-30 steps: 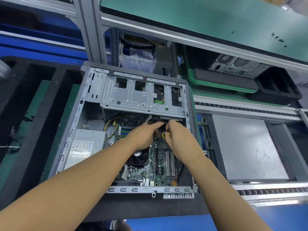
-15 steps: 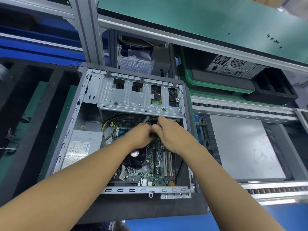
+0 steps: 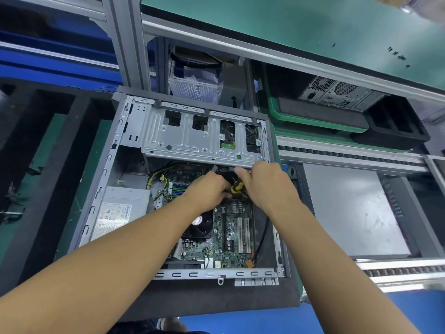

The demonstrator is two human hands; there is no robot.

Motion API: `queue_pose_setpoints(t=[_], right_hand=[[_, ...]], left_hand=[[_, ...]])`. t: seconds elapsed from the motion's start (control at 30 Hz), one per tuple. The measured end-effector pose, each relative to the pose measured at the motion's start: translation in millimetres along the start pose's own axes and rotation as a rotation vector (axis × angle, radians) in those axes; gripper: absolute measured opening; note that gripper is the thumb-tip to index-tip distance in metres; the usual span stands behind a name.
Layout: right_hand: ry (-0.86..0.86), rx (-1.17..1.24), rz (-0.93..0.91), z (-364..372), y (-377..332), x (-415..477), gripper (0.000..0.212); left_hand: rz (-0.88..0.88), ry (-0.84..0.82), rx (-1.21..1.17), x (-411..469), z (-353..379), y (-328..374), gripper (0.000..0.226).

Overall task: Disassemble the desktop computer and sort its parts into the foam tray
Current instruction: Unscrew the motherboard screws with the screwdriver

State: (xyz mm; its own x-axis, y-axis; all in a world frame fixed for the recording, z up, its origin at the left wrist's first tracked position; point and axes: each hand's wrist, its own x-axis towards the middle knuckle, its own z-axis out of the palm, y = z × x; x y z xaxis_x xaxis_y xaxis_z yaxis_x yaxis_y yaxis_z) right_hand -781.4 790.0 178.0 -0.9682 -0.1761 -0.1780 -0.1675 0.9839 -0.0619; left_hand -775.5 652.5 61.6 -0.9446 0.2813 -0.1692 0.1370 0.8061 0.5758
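Desktop computer lies on its side on a black foam pad with its side cover off, probably so that everything inside can be reached from above. Both hands meet just under the near edge of the metal drive cage, which spans the far end of the case. The left hand has its fingers curled down towards the board. The right hand reaches in beside it with the forefinger stretched out to the cage edge. Between them shows a small yellow-and-black piece, perhaps a tool handle or a plug. I cannot tell which hand grips it, or whether either hand is closed on anything, since the fingertips are hidden. My guess is that a cable or fastener below the cage is being freed. The case holds all its main parts: the power supply in the near left corner, the motherboard with its fan, and yellow and black wires running between them. The foam tray sits to the left of the case, and no computer part shows in its long compartments. Some small scraps lie at its far left, too unclear to name. To the right a flat grey panel lies by itself. At the back a second computer stands on a green tray.
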Motion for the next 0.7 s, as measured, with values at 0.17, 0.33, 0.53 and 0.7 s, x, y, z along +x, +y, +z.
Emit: queue_pose_setpoints(t=[0.17,0.33,0.53,0.7], right_hand=[[0.031,-0.132,-0.011,3.0,-8.4,5.2,0.060],[0.021,-0.315,-0.209,7.3,-7.2,6.3,0.026],[-0.036,-0.105,-0.225,4.6,-8.8,5.2,0.029],[-0.204,-0.045,-0.311,-10.4,-4.5,6.4,0.015]], left_hand=[[-0.001,-0.006,-0.012,1.0,1.4,-2.0,0.015],[-0.003,0.012,-0.039,0.7,2.9,-1.4,0.015],[-0.022,0.034,-0.060,0.2,4.1,-4.4,0.018],[-0.006,0.042,-0.132,0.5,5.4,-5.9,0.022]])
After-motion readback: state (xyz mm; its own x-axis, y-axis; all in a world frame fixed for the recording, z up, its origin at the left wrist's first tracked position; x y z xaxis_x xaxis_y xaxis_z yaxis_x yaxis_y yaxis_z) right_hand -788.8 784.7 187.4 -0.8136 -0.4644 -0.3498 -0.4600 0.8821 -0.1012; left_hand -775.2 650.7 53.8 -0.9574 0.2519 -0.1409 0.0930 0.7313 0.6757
